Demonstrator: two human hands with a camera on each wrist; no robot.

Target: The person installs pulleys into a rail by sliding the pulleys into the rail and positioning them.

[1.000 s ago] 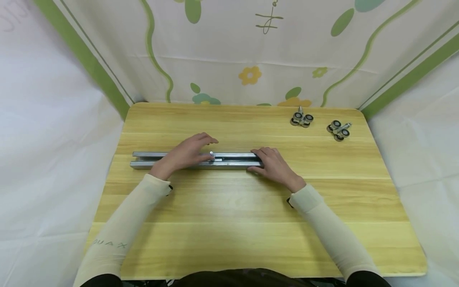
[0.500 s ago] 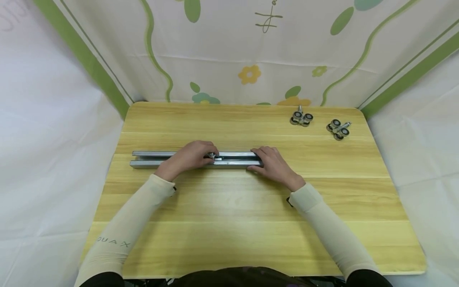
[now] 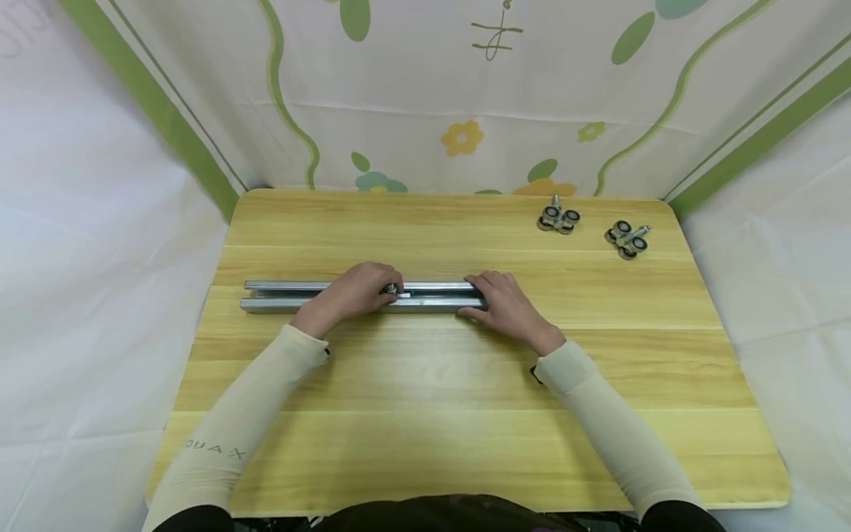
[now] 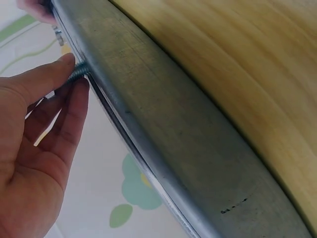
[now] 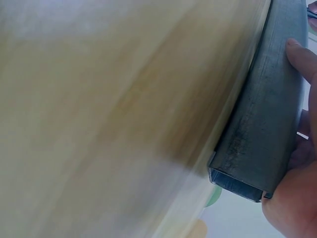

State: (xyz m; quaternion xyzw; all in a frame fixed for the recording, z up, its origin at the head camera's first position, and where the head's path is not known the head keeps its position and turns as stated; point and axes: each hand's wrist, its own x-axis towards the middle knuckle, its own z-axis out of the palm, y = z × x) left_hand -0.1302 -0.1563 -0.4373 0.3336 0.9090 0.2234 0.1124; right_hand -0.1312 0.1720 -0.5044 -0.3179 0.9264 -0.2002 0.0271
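One bolt (image 4: 79, 73) stands in a metal rail (image 3: 435, 304), left hand (image 3: 355, 292) pinching it; right hand (image 3: 508, 304) grips the rail's end

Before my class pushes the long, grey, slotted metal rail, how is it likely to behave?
The grey metal rail will likely stay stiff, given its straight metal walls. Hollow at one end, it may be lighter than a solid bar. With flat sides, it would probably slide rather than roll.

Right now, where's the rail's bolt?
In the left wrist view, upper left: the threaded bolt sticks out of the slotted metal rail, pinched by the left hand.
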